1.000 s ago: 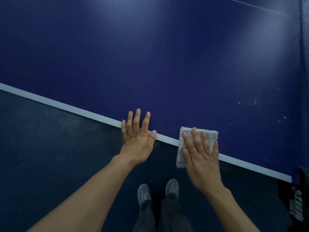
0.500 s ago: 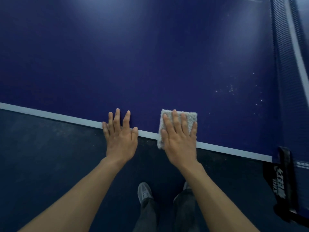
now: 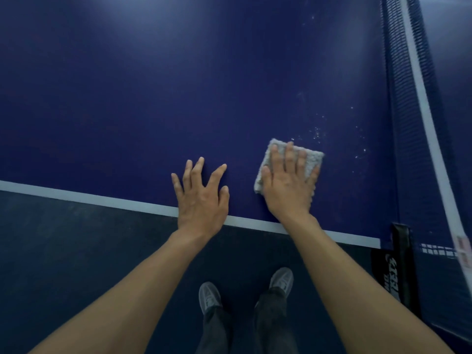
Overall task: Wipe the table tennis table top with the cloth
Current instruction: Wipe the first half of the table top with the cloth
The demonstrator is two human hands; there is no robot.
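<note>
Fingers (image 3: 290, 155) flat: right hand (image 3: 288, 192) on one cloth (image 3: 313, 159), left hand (image 3: 201, 200) on table (image 3: 153, 98).

The right hand (image 3: 288, 192) hides much of the cloth (image 3: 313, 158) beneath it.

Blue table top (image 3: 178, 85) w/ grey cloth (image 3: 313, 156) & white specks (image 3: 318, 135).

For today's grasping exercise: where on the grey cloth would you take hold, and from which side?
Pinch the far right corner of the cloth, bare past the right hand pressing it. Come from above on the net side: it lies flat on the table top, so only a free edge likely offers a grip.
</note>
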